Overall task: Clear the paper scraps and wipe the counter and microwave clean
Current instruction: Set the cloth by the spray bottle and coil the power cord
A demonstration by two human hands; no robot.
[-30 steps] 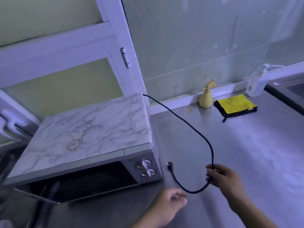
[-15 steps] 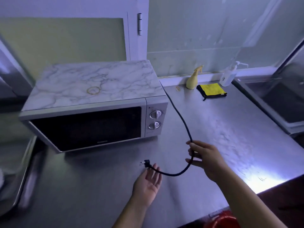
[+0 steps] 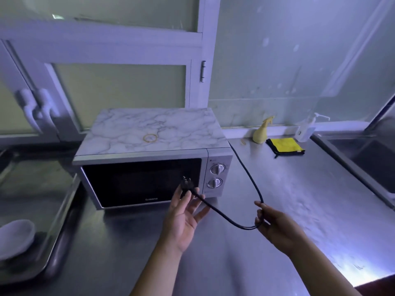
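A silver microwave (image 3: 149, 167) with a marble-patterned top stands on the steel counter (image 3: 299, 199), a rubber band (image 3: 150, 137) lying on its top. Its black power cord (image 3: 254, 186) loops from behind the right side down to my hands. My right hand (image 3: 275, 227) grips the cord at the bottom of the loop. My left hand (image 3: 183, 212) is raised palm-up before the microwave door and holds the plug (image 3: 187, 184) in its fingertips. A folded yellow cloth (image 3: 285, 146) lies at the back of the counter beside a yellow spray bottle (image 3: 261, 132).
A white pump bottle (image 3: 306, 129) stands by the wall right of the cloth. A sink (image 3: 367, 159) lies at the far right. On the left a steel tray (image 3: 53, 231) holds a white bowl (image 3: 15, 238). A second rubber band (image 3: 243, 142) lies near the spray bottle.
My left hand has taken the plug and lifted it from the counter up in front of the microwave door. My right hand still holds the cord. The view has shifted.
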